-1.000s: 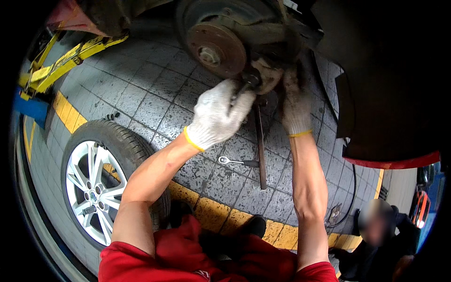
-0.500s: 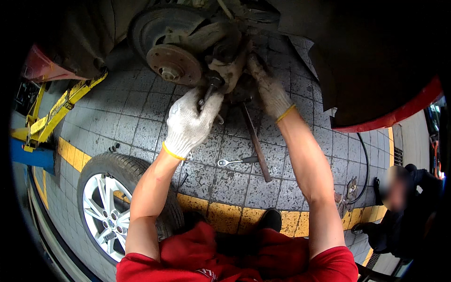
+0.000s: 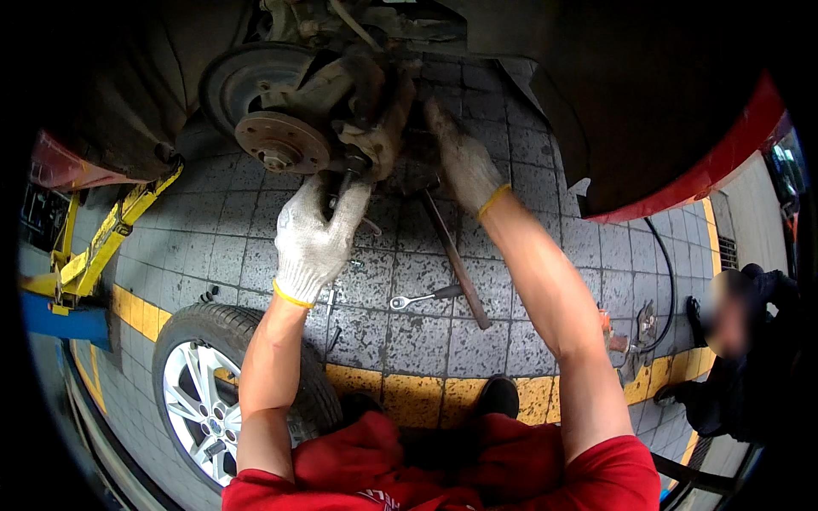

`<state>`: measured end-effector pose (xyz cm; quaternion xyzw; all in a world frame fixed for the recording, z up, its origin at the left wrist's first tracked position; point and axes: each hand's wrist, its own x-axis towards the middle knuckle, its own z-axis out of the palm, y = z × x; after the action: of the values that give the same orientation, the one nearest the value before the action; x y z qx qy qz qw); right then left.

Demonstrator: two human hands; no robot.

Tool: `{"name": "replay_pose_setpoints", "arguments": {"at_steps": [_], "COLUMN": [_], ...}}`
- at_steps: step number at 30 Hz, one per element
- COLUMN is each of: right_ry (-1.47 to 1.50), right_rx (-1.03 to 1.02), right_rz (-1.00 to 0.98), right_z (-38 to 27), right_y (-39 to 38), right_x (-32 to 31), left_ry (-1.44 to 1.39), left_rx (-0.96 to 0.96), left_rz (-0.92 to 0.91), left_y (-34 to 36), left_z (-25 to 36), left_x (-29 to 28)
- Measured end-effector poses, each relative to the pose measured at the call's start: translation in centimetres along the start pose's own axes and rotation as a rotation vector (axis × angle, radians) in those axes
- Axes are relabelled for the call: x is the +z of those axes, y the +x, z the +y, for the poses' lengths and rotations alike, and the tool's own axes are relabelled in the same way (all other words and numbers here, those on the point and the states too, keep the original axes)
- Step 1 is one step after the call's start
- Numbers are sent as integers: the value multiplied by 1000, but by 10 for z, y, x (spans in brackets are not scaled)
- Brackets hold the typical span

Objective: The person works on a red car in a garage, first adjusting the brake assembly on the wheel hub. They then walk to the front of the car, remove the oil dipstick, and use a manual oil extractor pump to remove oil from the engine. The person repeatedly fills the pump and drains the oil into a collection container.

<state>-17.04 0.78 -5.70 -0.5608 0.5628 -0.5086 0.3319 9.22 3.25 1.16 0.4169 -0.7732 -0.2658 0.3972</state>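
Head view: left hand point(image 3: 315, 238) grips a dark fitting point(image 3: 356, 163) at the caliper point(image 3: 388, 140); right hand point(image 3: 464, 162) is alongside (grip unclear); on the floor point(image 3: 422, 349), hammer point(image 3: 457, 266) and ratchet point(image 3: 417, 300) lie beyond the yellow stripe point(image 3: 422, 399), wheel point(image 3: 213, 422) across it.

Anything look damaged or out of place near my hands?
Slightly: the wheel hub beyond your left hand looks rust-brown, and a hammer and a ratchet lie loose on the tiled floor, where feet might catch them.
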Motion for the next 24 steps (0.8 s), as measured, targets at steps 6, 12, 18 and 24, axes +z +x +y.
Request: {"name": "replay_pose_setpoints", "arguments": {"at_steps": [6, 12, 18, 24], "right_ry": [118, -446, -1213, -951], "right_rx": [142, 308, -341, -127], "right_rz": [209, 179, 46, 75], "right_z": [25, -53, 13, -31], "right_y": [18, 27, 128, 106], "right_x": [-10, -19, -61, -24], "left_ry": [28, 80, 391, 630], "left_rx": [-33, 30, 507, 406], "left_rz": [-77, 54, 428, 415], "left_y": [2, -2, 23, 50], "left_z": [14, -3, 33, 19], "left_x": [2, -7, 10, 19]}}
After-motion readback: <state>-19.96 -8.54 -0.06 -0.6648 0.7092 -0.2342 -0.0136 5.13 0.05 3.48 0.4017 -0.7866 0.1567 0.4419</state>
